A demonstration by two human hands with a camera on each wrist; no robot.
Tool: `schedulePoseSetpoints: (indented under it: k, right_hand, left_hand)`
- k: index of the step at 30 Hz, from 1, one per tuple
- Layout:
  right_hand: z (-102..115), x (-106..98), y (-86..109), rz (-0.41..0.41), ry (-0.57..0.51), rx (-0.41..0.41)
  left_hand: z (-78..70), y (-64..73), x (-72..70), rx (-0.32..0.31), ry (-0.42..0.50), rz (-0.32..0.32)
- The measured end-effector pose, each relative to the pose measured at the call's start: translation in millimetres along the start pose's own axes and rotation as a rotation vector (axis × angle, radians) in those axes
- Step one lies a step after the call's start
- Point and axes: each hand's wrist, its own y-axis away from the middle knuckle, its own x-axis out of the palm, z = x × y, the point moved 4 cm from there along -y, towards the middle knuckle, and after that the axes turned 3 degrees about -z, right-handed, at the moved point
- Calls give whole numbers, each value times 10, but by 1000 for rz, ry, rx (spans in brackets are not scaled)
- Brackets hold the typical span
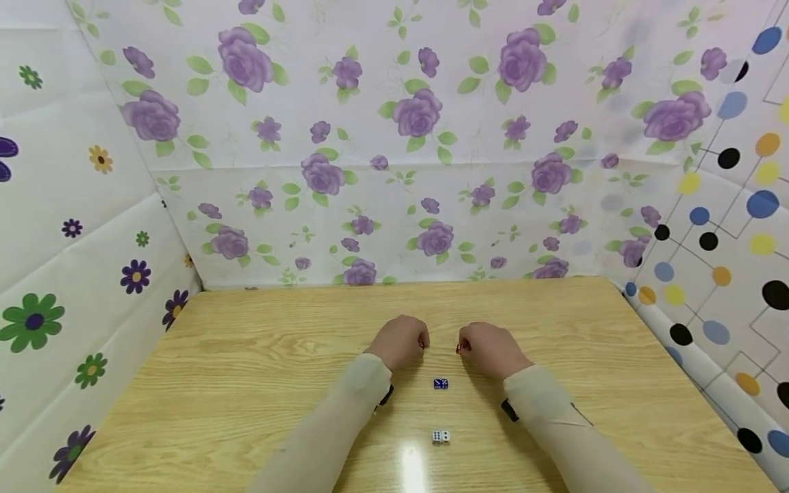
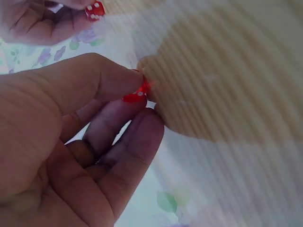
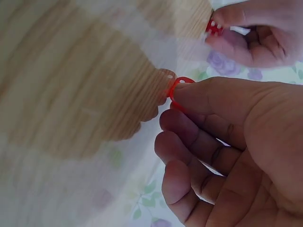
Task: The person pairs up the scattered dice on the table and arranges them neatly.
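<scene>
My left hand point(image 1: 402, 342) pinches a red die point(image 2: 137, 94) between thumb and fingers, close over the wooden table. A second red die point(image 3: 178, 90) is pinched by my right hand point(image 1: 493, 349), its white dots partly covered by the thumb. The two hands face each other with a small gap between them. Nearer to me, between the forearms, a pair of dark blue dice point(image 1: 440, 384) sits side by side. Below them two white dice point(image 1: 440, 437) lie together, one with blue dots and one with black.
The wooden table point(image 1: 259, 383) runs back to a cloth with purple roses point(image 1: 419, 113). A flowered cloth point(image 1: 74, 274) hangs at the left and a dotted one point(image 1: 709, 274) at the right. Dark bands point(image 1: 509, 409) are on both wrists.
</scene>
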Motion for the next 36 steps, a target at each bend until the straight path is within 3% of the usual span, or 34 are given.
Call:
schedulePoseSetpoints:
  k: [3,10,16,24,36]
  right_hand:
    - [33,17,-7,4,-14,-7]
    - [27,47,11,33,-81,10]
    - [-14,34,28,65,-119,45]
    - [92,2,2,31,-148,-9]
    - [110,13,-7,38,-126,-8]
  left_hand:
    - [-23,-33,58,19,14,16]
    - [32,-29,115,-9,78,27]
    - [65,15,86,7,66,35]
    - [85,59,-1,-56,72,27]
    - [0,57,11,-32,85,17]
